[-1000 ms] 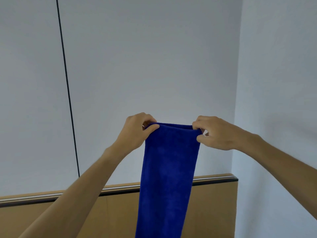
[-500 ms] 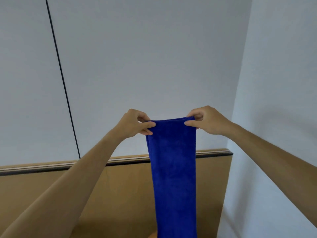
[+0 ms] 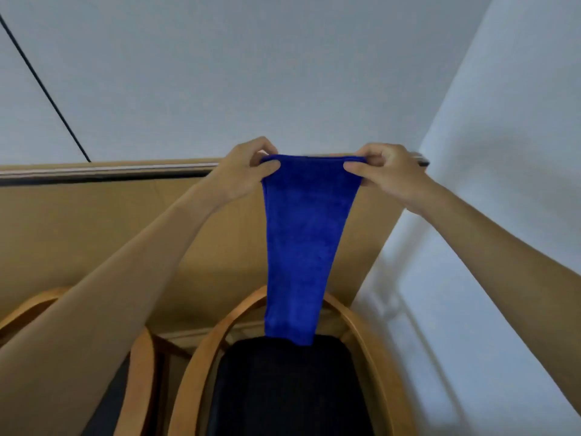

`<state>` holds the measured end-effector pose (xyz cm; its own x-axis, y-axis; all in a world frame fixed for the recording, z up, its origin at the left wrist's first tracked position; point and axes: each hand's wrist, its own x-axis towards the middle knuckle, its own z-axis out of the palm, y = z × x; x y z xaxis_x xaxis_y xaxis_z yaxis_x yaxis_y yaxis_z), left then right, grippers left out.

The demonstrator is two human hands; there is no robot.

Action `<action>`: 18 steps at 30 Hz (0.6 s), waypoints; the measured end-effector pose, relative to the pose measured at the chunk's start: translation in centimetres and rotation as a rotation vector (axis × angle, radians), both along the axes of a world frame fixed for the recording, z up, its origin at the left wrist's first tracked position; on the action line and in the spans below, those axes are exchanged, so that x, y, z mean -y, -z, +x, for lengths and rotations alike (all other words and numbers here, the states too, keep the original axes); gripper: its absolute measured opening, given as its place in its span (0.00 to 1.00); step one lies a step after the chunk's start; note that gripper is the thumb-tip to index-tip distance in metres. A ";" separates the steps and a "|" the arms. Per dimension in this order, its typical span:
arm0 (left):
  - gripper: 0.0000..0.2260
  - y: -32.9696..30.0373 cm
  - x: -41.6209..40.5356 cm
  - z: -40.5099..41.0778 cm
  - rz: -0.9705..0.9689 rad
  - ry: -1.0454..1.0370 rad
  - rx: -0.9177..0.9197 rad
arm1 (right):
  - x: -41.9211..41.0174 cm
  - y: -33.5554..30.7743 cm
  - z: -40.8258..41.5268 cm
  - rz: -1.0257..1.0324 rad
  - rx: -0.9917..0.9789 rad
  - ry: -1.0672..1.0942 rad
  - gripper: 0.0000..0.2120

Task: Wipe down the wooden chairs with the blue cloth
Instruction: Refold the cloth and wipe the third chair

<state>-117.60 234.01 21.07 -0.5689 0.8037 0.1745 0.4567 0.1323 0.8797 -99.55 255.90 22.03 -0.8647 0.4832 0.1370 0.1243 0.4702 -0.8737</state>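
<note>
The blue cloth (image 3: pixel 301 247) hangs straight down in front of me as a long folded strip. My left hand (image 3: pixel 245 171) pinches its top left corner and my right hand (image 3: pixel 383 171) pinches its top right corner, stretching the top edge flat. Below the cloth stands a wooden chair (image 3: pixel 207 350) with a curved light-wood frame and a black seat (image 3: pixel 289 388). The cloth's lower end hangs just above the back of that seat. A second wooden chair (image 3: pixel 141 366) shows at the lower left, mostly hidden by my left forearm.
A wood-panelled lower wall (image 3: pixel 94 221) with a dark rail on top runs behind the chairs. A white wall (image 3: pixel 471 294) closes in on the right, right beside the near chair. A thin black line crosses the grey upper wall at the left.
The view has tilted downward, so the two chairs now show below the cloth. Both hands still pinch the cloth's top corners and have spread a little wider apart.
</note>
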 end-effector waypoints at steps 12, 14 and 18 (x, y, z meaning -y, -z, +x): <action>0.02 24.3 6.4 6.8 -0.375 0.159 0.343 | 4.6 24.8 6.6 -0.308 0.526 -0.356 0.09; 0.03 28.6 7.8 8.2 -0.410 0.173 0.364 | 5.9 29.0 7.9 -0.325 0.596 -0.400 0.11; 0.03 37.5 11.8 12.9 -0.438 0.212 0.593 | 9.1 37.1 12.0 -0.418 0.745 -0.493 0.06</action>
<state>-104.70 222.18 -16.40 -0.2936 0.8317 -0.4714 -0.0204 0.4875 0.8729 -87.57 246.79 -15.03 -0.7780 -0.0692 -0.6244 0.5836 0.2884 -0.7591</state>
